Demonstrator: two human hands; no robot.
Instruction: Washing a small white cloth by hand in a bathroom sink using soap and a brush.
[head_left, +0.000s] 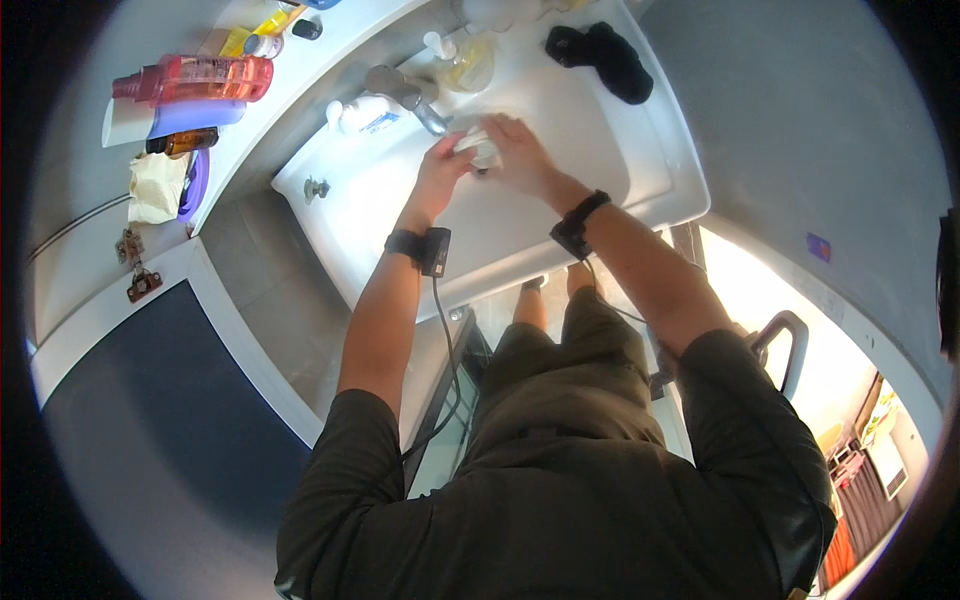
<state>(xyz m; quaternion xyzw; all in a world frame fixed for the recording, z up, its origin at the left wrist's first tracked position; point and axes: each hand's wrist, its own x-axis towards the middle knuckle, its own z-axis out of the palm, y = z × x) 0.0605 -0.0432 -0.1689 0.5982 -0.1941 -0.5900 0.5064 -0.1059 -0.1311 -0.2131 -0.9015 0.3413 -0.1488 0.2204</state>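
Handling seems unfinished: left hand (pixel 438 172) and right hand (pixel 520 158) together around a white item (pixel 483 150); black fabric (pixel 612 66) beyond them, rightward, untouched.

White piece (pixel 484 152) between my left hand (pixel 438 180) and right hand (pixel 522 160), over a white sink (pixel 600 150).
At the sink's back edge I see a silver-grey tap (pixel 398 88), a white bottle (pixel 362 114) with blue marking and a pale yellow bottle (pixel 468 68); in its far right corner, a plain black cloth (pixel 610 62). Left of the sink, a white shelf (pixel 315 62) carries a translucent coral-red spray bottle (pixel 215 80), a lilac bottle (pixel 200 118) and an amber-brown one with a black cap. On the sink's near side, my shirt (pixel 560 520) is plain blackish, my shorts (pixel 570 385) plain olive-brown.
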